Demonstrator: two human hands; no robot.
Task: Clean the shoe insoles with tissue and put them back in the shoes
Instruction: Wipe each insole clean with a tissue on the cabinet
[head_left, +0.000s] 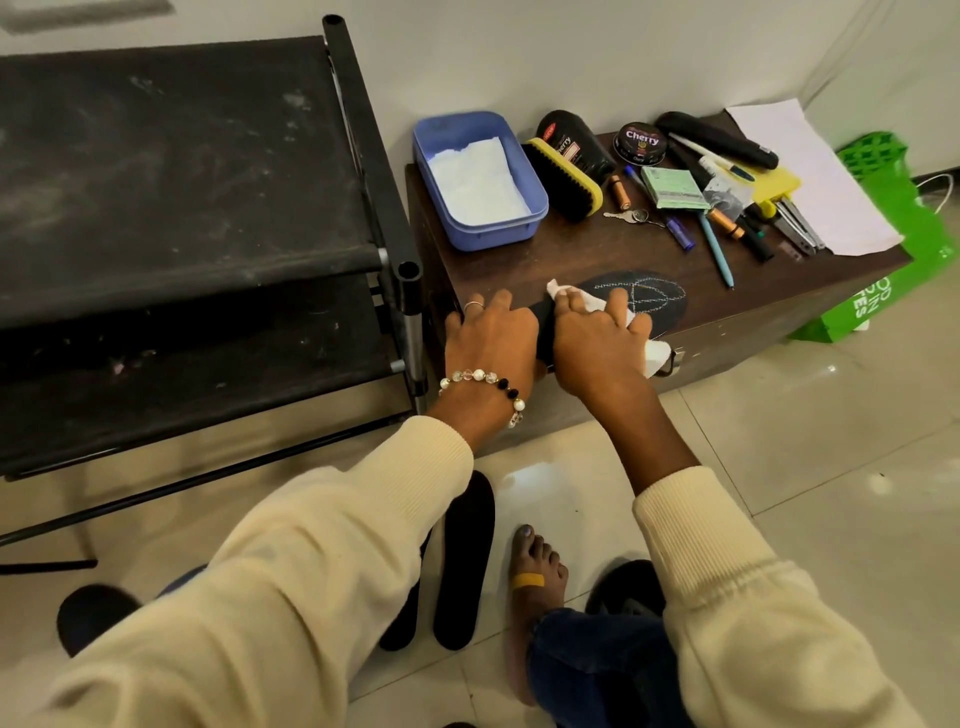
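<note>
Near, on the floor: a spare insole (464, 561) beside a bare foot (535, 587). On the near edge of the cabinet (519, 254) lies another insole (644, 299). Left hand (491, 343) presses its near end flat, fingers straight. Right hand (597, 338) grips a tissue (654, 353) against it. Farther: blue tub (478, 179) with tissue; brush (563, 179) to its right.
</note>
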